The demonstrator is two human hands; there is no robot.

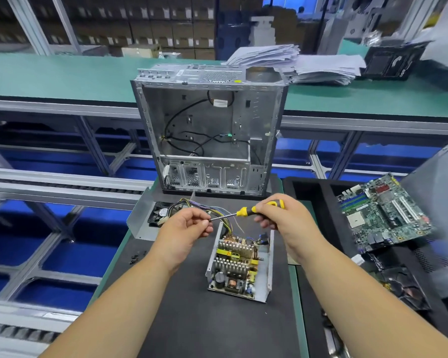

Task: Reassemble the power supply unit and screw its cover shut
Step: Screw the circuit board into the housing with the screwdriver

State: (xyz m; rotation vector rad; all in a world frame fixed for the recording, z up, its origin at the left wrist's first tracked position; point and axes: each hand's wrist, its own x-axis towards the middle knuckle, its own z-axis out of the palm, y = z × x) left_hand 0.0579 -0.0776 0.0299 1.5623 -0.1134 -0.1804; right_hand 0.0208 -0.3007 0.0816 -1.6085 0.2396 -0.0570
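The power supply unit (pixel 239 267) lies uncovered on the dark mat (pixel 191 319), its heat sinks and coils showing inside the grey metal shell. Its metal cover with the black fan (pixel 150 215) lies apart at the upper left, joined by a bundle of coloured wires. Above the unit, my right hand (pixel 277 215) grips the yellow-and-black handle of a screwdriver (pixel 246 211). My left hand (pixel 189 226) pinches the tip of the screwdriver's shaft; a screw there cannot be made out.
An empty computer case (pixel 210 130) stands upright behind the mat. A motherboard (pixel 383 213) lies in a black foam tray at the right. Several small black screws (pixel 136 257) lie at the mat's left edge. A paper stack (pixel 295 63) sits on the green bench behind.
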